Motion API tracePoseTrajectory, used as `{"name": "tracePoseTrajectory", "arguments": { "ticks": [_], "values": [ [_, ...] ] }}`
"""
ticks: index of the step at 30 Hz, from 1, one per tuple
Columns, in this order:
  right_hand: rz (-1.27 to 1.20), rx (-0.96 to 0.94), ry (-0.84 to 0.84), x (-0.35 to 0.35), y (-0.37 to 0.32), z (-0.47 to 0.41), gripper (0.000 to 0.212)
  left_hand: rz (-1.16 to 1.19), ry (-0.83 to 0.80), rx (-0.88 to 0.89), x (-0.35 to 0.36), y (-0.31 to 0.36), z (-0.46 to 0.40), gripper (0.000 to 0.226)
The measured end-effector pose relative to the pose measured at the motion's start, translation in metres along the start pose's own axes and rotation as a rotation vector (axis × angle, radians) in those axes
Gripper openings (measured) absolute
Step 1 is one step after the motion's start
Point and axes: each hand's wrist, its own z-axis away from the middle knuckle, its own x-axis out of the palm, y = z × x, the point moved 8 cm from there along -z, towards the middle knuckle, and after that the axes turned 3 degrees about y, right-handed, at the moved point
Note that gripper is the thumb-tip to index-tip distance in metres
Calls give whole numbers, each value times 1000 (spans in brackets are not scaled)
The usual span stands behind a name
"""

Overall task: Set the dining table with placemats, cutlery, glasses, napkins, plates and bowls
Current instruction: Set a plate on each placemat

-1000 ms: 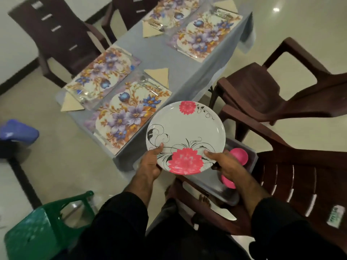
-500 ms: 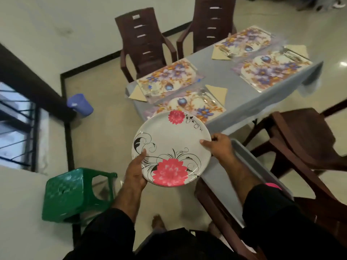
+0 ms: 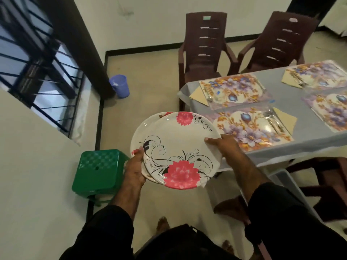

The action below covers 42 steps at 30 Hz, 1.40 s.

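I hold a stack of white plates (image 3: 178,147) with pink flowers and black swirls in front of my chest. My left hand (image 3: 134,168) grips the stack's left rim, and my right hand (image 3: 224,145) grips the right rim of the top plate, which sits shifted to the right on the stack. To the right stands the table (image 3: 293,102) under a grey cloth. On it lie floral placemats, the nearest (image 3: 249,128) right beside my right hand. Beige napkins (image 3: 286,119) and cutlery (image 3: 274,122) lie next to the mats.
Two dark brown chairs (image 3: 203,49) stand at the table's far side; another brown chair (image 3: 323,186) with a grey tub (image 3: 287,184) is at my right. A green stool (image 3: 99,171) stands at my left, a purple bucket (image 3: 120,86) by the wall.
My view has swung left and the table now lies to the right. The top plate has slid right on the stack, showing a second plate's rim underneath.
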Motion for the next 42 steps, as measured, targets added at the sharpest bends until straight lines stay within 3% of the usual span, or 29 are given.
{"name": "tracePoseTrajectory", "arguments": {
  "ticks": [5, 7, 13, 19, 21, 25, 27, 30, 34, 38, 42],
  "values": [
    [78, 15, -185, 63, -39, 1, 35, 28, 110, 14, -34, 52, -26, 35],
    [116, 11, -184, 78, -50, -4, 38, 32, 140, 22, -37, 68, -38, 37],
    [119, -12, -7, 78, -88, -42, 39, -40, 198, 84, -21, 114, -55, 34],
    [-87, 62, 241, 11, -95, -108, 51, -81, 192, 145, 25, 162, -88, 11],
    [-187, 64, 327, -17, -98, -133, 56, -76, 170, 185, 55, 180, -106, 14],
    [-362, 36, 513, -75, -114, -173, 46, -115, 158, 298, 134, 206, -141, 17],
    [-468, 13, 581, -100, -118, -191, 52, -113, 157, 324, 181, 212, -152, 25],
    [-505, 27, 729, -141, -111, -218, 57, -71, 117, 338, 253, 216, -168, 15],
    [-516, 31, 858, -190, -119, -222, 56, -97, 33, 290, 349, 212, -190, 50],
    [-568, 59, 952, -224, -104, -226, 46, -197, -65, 223, 436, 197, -216, 22],
    [-588, 122, 1081, -246, -77, -214, 41, -310, -220, 141, 517, 161, -237, 18]
  ]
}}
